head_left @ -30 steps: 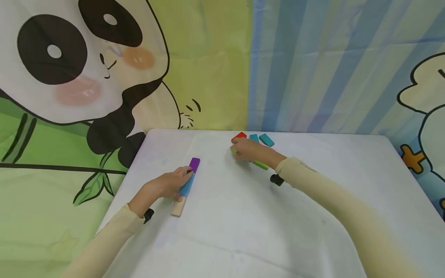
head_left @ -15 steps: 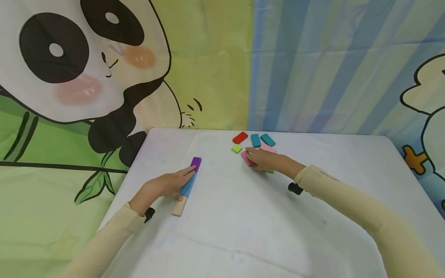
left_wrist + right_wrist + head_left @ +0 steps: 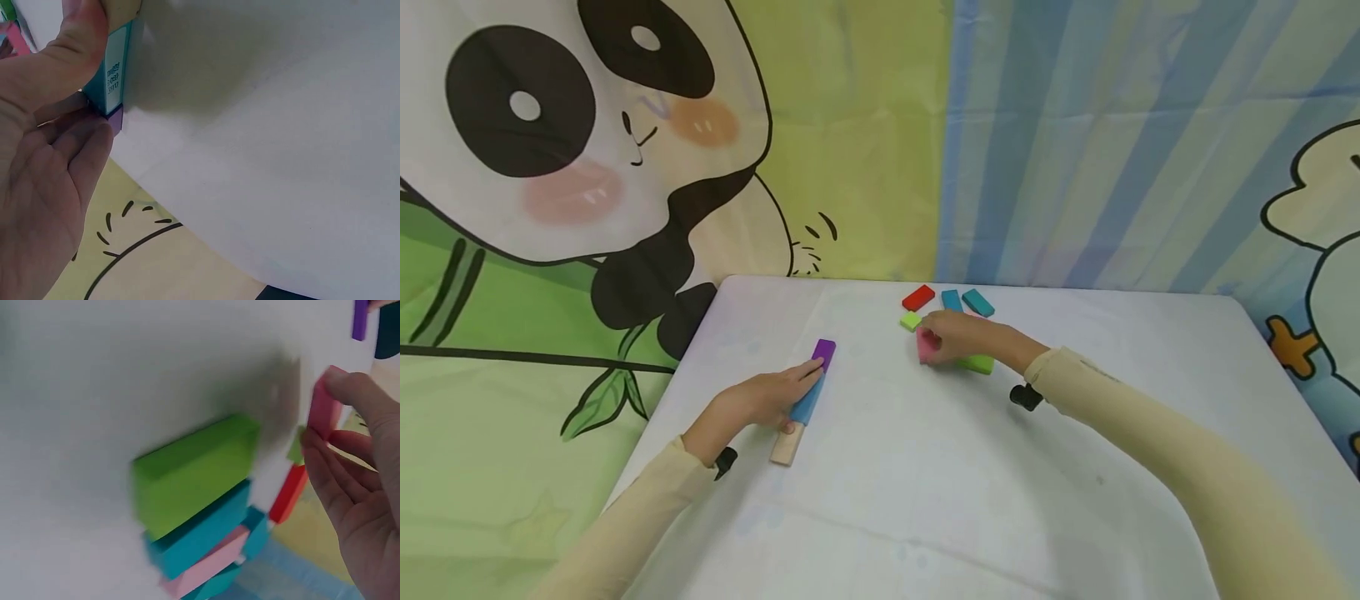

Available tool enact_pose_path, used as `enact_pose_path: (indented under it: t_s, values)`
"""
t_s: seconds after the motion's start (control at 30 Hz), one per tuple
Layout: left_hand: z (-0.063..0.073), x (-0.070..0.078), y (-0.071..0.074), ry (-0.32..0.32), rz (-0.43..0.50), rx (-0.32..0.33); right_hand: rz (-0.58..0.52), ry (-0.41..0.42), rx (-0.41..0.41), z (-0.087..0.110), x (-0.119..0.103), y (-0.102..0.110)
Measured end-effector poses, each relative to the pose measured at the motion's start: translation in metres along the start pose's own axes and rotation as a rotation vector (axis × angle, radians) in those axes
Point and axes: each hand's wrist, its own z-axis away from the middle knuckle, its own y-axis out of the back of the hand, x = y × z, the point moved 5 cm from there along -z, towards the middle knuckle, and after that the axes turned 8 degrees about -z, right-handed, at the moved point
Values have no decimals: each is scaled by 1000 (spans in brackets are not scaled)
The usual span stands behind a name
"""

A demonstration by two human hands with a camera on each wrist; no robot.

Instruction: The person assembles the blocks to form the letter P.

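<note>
On the left side of the white table, my left hand (image 3: 763, 402) holds the blue block (image 3: 806, 404) in a straight row. Its thumb lies by the plain wood block (image 3: 787, 447) at the near end, and its fingertips reach the purple block (image 3: 824, 350) at the far end. Farther back, thumb and fingers of my right hand (image 3: 961, 335) pinch a pink block (image 3: 324, 409). Beside that hand lies a green block (image 3: 977, 364); the hand partly covers it in the head view.
Behind the right hand lie a red block (image 3: 918, 297), a small light green block (image 3: 911, 321) and teal blocks (image 3: 978, 302). A second, paler pink block (image 3: 212, 565) sits among the teal ones. A printed panda curtain (image 3: 850, 167) hangs behind the table's back edge.
My right hand has left the small light green block, moved right, and taken hold of the pink block, tilting it. The left hand stays on the row.
</note>
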Motion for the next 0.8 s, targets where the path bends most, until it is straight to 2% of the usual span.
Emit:
enact_pose_path:
  t_s: [0.07, 0.17, 0.3, 0.43, 0.53, 0.8]
  values:
    - [0, -1, -1, 13, 5, -9, -24, 53, 69, -9, -13, 6]
    - [-1, -2, -1, 34, 20, -30, -65, 86, 160, -29, -36, 12]
    - [-1, -1, 0, 38, 32, -41, -90, 86, 207, -67, -57, 7]
    - [-2, -1, -1, 44, 34, -55, -36, 113, 207, -101, -70, -7]
    - [-2, 0, -1, 35, 29, -57, -6, 123, 181, -118, -75, -18]
    - [0, 2, 3, 14, -4, -51, 13, 83, 153, -133, -76, -28]
